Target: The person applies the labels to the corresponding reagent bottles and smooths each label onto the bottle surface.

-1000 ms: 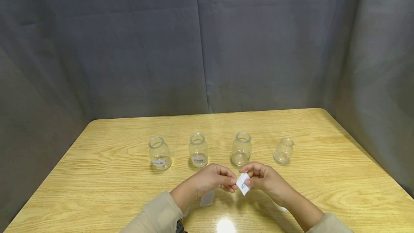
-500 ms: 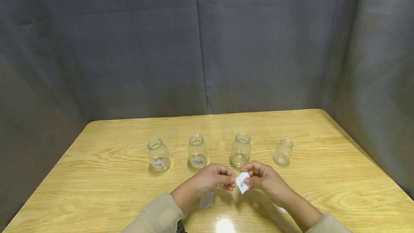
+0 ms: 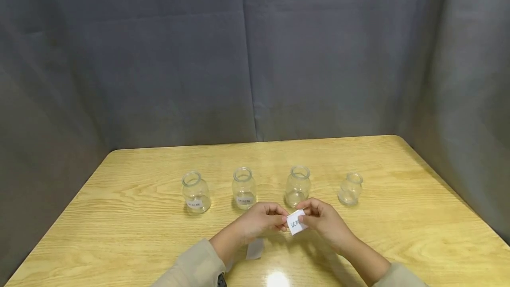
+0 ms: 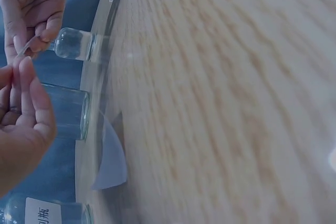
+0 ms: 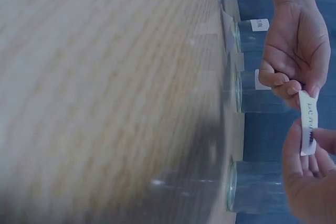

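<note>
A white label (image 3: 293, 227) pinched at both ends

From my feed I saw the label above the surface (image 3: 119, 242), well short of its far edge. The left hand's (image 3: 256, 222) fingers pinched one end; the right hand's (image 3: 326, 226) gripped the other. Beyond them, in a row along the far edge, stood a labelled jar (image 3: 195, 193), a second labelled jar (image 3: 244, 188), a plain jar (image 3: 298, 188) and, nearest the right edge, a small jar (image 3: 350, 189). A loose paper (image 3: 255, 249) lay near the left wrist.

试剂 on pinched label (image 3: 294, 225), blurred 试剂瓶 on leftmost jar label (image 3: 195, 204) and next label (image 3: 244, 200)
</note>
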`<state>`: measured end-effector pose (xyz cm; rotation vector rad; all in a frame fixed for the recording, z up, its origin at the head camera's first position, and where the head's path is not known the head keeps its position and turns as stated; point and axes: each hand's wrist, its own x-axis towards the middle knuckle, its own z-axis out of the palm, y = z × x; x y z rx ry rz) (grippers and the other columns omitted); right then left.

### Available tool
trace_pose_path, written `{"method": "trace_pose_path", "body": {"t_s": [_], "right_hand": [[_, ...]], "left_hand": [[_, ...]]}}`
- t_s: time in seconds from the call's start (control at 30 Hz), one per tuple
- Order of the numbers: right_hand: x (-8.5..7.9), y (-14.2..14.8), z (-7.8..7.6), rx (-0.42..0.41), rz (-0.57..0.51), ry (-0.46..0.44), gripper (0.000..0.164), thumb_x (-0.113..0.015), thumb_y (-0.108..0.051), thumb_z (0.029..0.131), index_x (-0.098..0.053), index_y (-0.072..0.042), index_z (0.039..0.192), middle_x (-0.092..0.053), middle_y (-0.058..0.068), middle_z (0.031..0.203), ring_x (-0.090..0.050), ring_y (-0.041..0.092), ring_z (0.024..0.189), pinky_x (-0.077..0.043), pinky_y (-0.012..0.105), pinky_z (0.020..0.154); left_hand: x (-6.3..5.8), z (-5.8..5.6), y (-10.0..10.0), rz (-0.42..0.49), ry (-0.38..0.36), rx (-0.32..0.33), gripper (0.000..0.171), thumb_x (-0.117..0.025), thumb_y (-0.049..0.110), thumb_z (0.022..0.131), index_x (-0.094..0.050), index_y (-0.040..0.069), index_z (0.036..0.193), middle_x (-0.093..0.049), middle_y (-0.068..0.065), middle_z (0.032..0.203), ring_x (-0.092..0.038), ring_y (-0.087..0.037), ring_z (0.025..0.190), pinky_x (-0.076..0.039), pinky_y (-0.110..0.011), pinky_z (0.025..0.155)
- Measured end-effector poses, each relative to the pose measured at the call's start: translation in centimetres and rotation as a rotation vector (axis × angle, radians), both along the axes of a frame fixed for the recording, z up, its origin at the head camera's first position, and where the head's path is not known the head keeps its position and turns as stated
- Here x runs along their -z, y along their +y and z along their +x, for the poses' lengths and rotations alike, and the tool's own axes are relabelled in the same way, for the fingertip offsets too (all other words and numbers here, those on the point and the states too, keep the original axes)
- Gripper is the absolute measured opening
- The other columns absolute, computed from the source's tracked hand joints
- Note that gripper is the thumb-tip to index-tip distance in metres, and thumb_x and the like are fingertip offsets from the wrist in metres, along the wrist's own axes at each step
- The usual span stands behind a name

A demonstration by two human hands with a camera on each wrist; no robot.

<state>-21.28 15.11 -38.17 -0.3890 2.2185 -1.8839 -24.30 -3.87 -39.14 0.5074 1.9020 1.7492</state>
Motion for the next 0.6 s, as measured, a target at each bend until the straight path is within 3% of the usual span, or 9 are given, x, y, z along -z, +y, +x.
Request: {"method": "trace_pose_path", "body": {"t_s": [0.1, 0.33, 0.6], "right_hand": [[-0.1, 0.1, 0.1, 0.058, 0.041, 0.021, 0.029, -0.052, -0.001, 0.082, -0.044, 0.011, 0.107, -0.049, 0.012, 0.085, -0.05, 0.021, 0.077, -0.046, 0.031, 0.071], [-0.5, 0.6, 0.4, 0.204, 0.026, -0.011, 0.025, -0.049, 0.005, 0.081, -0.042, 0.013, 0.103, -0.048, 0.014, 0.087, -0.052, 0.021, 0.077, -0.046, 0.031, 0.074], [-0.4, 0.6, 1.1, 0.036, 0.008, 0.003, 0.029, -0.055, -0.004, 0.081, -0.044, 0.013, 0.101, -0.049, 0.013, 0.086, -0.052, 0.022, 0.078, -0.046, 0.034, 0.074]], "left_hand": [[0.2, 0.0, 0.2, -0.005, 0.005, -0.032, 0.014, -0.055, 0.006, 0.083, -0.056, -0.006, 0.09, -0.058, -0.007, 0.078, -0.056, -0.015, 0.072, -0.047, -0.031, 0.073], [-0.2, 0.2, 0.3, -0.01, 0.028, -0.081, 0.015, -0.056, 0.006, 0.081, -0.057, -0.007, 0.087, -0.059, -0.008, 0.076, -0.056, -0.016, 0.068, -0.046, -0.034, 0.072], [-0.3, 0.5, 0.5, -0.015, 0.032, -0.104, 0.017, -0.057, 0.007, 0.08, -0.058, -0.008, 0.086, -0.06, -0.004, 0.072, -0.057, -0.014, 0.066, -0.046, -0.032, 0.07]]}}
